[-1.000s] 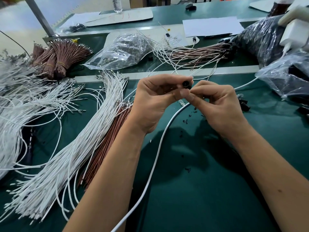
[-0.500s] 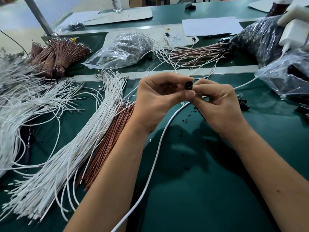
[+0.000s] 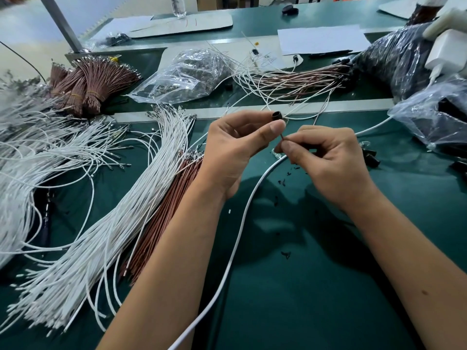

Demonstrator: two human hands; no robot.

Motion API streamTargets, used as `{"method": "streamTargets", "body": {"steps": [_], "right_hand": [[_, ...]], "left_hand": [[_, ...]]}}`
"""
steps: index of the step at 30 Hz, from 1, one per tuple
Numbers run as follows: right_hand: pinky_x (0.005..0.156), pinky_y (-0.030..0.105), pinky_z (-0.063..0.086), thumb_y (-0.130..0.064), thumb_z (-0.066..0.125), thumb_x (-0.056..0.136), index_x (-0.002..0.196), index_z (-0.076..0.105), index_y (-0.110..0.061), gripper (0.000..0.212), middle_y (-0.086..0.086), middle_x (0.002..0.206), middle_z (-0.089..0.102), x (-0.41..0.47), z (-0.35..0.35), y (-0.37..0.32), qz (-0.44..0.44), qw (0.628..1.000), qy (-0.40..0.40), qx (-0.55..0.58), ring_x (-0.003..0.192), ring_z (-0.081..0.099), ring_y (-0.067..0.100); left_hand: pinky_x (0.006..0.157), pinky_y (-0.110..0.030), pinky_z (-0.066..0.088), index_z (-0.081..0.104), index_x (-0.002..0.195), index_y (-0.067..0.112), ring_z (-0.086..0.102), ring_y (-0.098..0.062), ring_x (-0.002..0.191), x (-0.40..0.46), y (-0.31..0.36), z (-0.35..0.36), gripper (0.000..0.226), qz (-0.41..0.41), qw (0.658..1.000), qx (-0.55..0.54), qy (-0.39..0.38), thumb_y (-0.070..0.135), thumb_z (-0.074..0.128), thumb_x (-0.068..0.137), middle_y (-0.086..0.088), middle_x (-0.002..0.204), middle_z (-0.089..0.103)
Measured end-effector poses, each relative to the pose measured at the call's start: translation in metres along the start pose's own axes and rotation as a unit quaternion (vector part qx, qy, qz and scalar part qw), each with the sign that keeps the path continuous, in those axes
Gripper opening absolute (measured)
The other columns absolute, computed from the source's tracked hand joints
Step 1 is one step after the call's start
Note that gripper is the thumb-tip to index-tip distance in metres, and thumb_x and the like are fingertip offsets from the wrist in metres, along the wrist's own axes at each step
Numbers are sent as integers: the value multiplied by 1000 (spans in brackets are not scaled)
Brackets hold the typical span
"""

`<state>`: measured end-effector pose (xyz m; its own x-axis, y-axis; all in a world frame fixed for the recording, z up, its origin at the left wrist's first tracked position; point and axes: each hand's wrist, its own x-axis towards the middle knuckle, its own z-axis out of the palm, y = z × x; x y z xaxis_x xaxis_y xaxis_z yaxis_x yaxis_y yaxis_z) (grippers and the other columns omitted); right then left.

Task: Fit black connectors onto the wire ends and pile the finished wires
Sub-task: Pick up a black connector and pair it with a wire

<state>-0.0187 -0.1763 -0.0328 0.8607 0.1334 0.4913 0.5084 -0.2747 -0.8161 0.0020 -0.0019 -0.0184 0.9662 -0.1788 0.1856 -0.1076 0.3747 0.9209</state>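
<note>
My left hand [image 3: 236, 150] pinches a small black connector [image 3: 276, 115] between thumb and forefinger, above the green mat [image 3: 316, 286]. My right hand [image 3: 326, 160] sits just right of it and pinches a thin brown wire end [image 3: 282, 137] that points up toward the connector. A small gap shows between wire tip and connector. Loose white wires [image 3: 121, 210] and brown wires [image 3: 166, 215] lie in long bundles to the left. A pile of wires with black connectors [image 3: 298, 82] lies at the back.
A thick white cable [image 3: 242, 218] runs across the mat under my hands. Clear plastic bags [image 3: 182, 74] and a dark bag [image 3: 394, 56] sit behind. Loose black connectors [image 3: 370, 157] lie right of my right hand. Tied brown wire bundles [image 3: 86, 84] stand at the back left.
My hands have drawn slightly apart. The right hand has dropped lower and now shows the brown wire end below the connector, which the left hand has lifted a little.
</note>
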Motion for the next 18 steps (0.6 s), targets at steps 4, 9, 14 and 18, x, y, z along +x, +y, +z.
{"method": "streamTargets", "body": {"steps": [4, 9, 14, 18], "right_hand": [[57, 47, 41, -4, 73, 93, 86, 80, -1, 10, 19, 71, 66, 0, 0, -1, -1, 1000, -2, -16, 64, 54, 38], [53, 36, 36, -2, 72, 92, 83, 78, 1, 11, 12, 64, 62, -1, -1, -1, 5, 1000, 7, -9, 57, 49, 27], [55, 21, 36, -1, 72, 92, 82, 78, 2, 12, 2, 60, 61, -1, -3, 1, 21, 1000, 14, -2, 55, 46, 5], [52, 15, 35, -4, 71, 93, 81, 78, -1, 13, -13, 55, 56, -1, -2, 2, 36, 999, 39, 10, 51, 44, 1]], "left_hand": [[74, -24, 52, 78, 88, 11, 66, -16, 79, 0, -1, 1, 21, -21, 1000, 4, 23, 17, 83, 69, -8, 86, 77], [72, -20, 52, 74, 95, 5, 62, -7, 63, 0, -7, 6, 26, -62, 997, -39, 31, 16, 77, 72, -7, 82, 76], [68, -18, 51, 74, 90, 6, 60, -8, 62, 1, -12, 10, 22, -72, 995, -57, 47, 17, 77, 71, -6, 80, 75], [65, -20, 47, 76, 85, 7, 54, -13, 64, 0, -17, 16, 16, -101, 989, -68, 81, 14, 79, 70, -8, 79, 75]]}}
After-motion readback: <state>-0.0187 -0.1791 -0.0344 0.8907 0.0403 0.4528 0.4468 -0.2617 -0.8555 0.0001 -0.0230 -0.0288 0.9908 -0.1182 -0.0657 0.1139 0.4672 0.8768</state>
